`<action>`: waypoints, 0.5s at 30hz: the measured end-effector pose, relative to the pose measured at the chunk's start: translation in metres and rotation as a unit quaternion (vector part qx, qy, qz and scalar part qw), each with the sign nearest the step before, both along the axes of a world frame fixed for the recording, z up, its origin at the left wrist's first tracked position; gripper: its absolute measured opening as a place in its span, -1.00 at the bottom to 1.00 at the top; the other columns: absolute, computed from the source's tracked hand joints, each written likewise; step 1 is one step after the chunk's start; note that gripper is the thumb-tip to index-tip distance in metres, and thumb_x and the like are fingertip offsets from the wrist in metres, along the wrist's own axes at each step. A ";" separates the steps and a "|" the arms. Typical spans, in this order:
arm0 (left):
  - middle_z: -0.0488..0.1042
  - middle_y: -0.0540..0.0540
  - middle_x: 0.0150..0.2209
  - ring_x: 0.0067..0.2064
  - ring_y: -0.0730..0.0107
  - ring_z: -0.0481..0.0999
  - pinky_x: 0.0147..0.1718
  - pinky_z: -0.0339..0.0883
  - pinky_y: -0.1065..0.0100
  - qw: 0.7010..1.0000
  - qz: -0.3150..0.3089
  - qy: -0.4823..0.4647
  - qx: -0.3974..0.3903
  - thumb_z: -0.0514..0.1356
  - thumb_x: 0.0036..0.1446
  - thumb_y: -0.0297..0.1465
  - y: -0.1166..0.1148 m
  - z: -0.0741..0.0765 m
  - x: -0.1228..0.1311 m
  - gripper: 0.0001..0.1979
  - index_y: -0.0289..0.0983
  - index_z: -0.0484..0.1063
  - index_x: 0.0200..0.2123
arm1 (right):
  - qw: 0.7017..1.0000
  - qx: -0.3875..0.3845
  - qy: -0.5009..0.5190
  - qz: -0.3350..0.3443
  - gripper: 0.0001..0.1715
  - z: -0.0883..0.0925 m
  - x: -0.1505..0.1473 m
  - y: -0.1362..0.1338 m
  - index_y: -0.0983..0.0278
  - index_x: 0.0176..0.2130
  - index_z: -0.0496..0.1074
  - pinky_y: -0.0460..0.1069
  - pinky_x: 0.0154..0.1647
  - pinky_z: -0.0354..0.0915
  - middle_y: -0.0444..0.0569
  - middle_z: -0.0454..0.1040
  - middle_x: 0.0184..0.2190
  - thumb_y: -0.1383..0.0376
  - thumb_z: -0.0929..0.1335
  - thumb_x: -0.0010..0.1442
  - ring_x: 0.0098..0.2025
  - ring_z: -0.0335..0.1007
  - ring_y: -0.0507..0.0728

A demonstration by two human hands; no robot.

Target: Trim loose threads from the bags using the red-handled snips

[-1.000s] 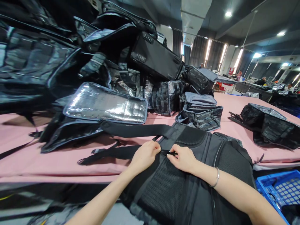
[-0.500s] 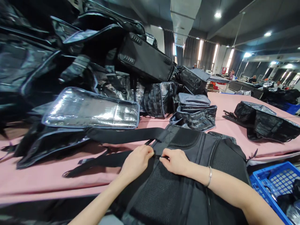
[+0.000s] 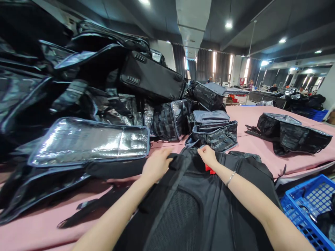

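A black backpack (image 3: 204,209) with a mesh back panel lies in front of me on the pink table (image 3: 39,230). My left hand (image 3: 155,165) is closed around the top of its black shoulder strap (image 3: 167,177) near the bag's upper edge. My right hand (image 3: 208,155) pinches the top edge of the backpack just right of the strap. Something small and red (image 3: 209,169) shows under my right wrist; I cannot make out what it is. A thin bracelet sits on my right wrist.
A high heap of black bags (image 3: 110,80) with silver-lined flaps (image 3: 89,141) fills the left and back. A grey-topped bag (image 3: 214,129) stands just behind the backpack, another open bag (image 3: 293,136) to the right. A blue crate (image 3: 309,205) sits at the lower right. People work far back.
Both hands have moved up from the middle of the backpack to its top edge. The left hand now grips the strap and the bag's top is lifted toward me.
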State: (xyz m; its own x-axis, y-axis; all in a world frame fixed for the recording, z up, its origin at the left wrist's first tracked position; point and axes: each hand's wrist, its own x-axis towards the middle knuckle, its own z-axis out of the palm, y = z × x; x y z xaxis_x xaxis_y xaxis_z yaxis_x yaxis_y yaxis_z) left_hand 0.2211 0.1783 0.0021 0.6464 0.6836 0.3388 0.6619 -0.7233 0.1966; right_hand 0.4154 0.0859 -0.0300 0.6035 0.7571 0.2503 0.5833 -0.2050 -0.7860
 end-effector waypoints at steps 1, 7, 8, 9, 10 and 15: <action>0.43 -0.12 -0.04 -0.02 0.19 0.38 -0.03 0.21 0.26 0.999 -0.040 0.017 -0.015 0.04 0.07 -0.38 0.000 -0.004 0.012 -0.66 -0.21 0.41 -0.08 | 1.000 0.001 0.001 -0.001 -0.79 -0.004 0.001 0.001 0.28 -0.44 0.28 -0.09 -0.27 0.20 -0.12 0.40 -0.48 0.23 0.27 0.19 -0.34 0.35 0.06; 0.48 -0.03 -0.18 -0.12 0.30 0.43 -0.13 0.24 0.36 0.994 -0.091 0.051 -0.041 0.11 0.07 -0.33 0.010 -0.019 0.057 -0.79 -0.17 0.48 -0.24 | 1.000 -0.001 -0.015 0.014 -0.82 -0.015 -0.003 -0.002 0.26 -0.37 0.31 -0.10 -0.31 0.18 -0.15 0.39 -0.47 0.19 0.29 0.18 -0.36 0.34 0.05; 0.48 -0.04 -0.21 -0.15 0.29 0.44 -0.15 0.25 0.35 0.993 -0.091 0.056 -0.041 0.11 0.07 -0.34 0.012 -0.020 0.060 -0.82 -0.18 0.48 -0.29 | 1.000 -0.007 -0.017 0.015 -0.82 -0.014 -0.004 -0.002 0.26 -0.36 0.31 -0.10 -0.32 0.18 -0.15 0.39 -0.47 0.18 0.29 0.17 -0.36 0.34 0.05; 0.48 -0.05 -0.25 -0.17 0.27 0.44 -0.17 0.25 0.33 0.993 -0.091 0.062 -0.039 0.10 0.07 -0.34 0.014 -0.021 0.063 -0.84 -0.20 0.47 -0.34 | 1.000 -0.014 -0.019 0.016 -0.82 -0.013 -0.004 -0.002 0.26 -0.35 0.32 -0.10 -0.32 0.18 -0.14 0.39 -0.47 0.18 0.29 0.17 -0.35 0.34 0.06; 0.47 -0.07 -0.28 -0.19 0.25 0.44 -0.19 0.25 0.32 0.993 -0.089 0.067 -0.036 0.10 0.08 -0.34 0.016 -0.023 0.064 -0.85 -0.22 0.45 -0.38 | 0.999 -0.021 -0.022 0.015 -0.82 -0.013 -0.004 -0.003 0.26 -0.34 0.32 -0.09 -0.31 0.18 -0.12 0.40 -0.46 0.18 0.29 0.17 -0.34 0.35 0.06; 0.41 -0.19 -0.25 -0.18 0.19 0.42 -0.21 0.23 0.27 0.996 -0.062 0.068 -0.024 0.00 0.14 -0.39 0.018 -0.032 0.065 -0.82 -0.31 0.36 -0.37 | 0.997 -0.067 -0.038 0.025 -0.81 -0.009 -0.006 -0.004 0.25 -0.30 0.33 -0.04 -0.29 0.18 -0.05 0.43 -0.39 0.17 0.29 0.16 -0.28 0.37 0.14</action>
